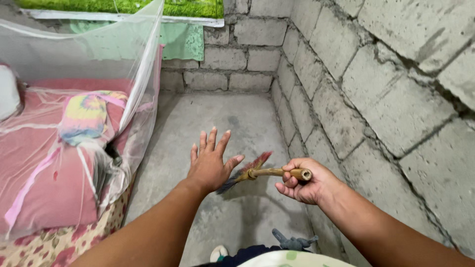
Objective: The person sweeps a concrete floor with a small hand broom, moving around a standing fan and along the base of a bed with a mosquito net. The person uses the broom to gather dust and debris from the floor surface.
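My right hand (307,184) grips the bamboo handle of a small broom (257,170), holding it level above the concrete floor (217,118). The broom's reddish and dark bristles point left, toward my left hand. My left hand (210,160) is stretched out flat, palm down, fingers spread, holding nothing. Its thumb lies close to the bristles; whether it touches them I cannot tell.
A grey block wall (386,99) runs along the right and across the back. On the left lies a bed with a pink sheet (44,173), a tie-dye pillow (84,116) and a draped mosquito net (133,64). A grey object (292,242) lies by my feet.
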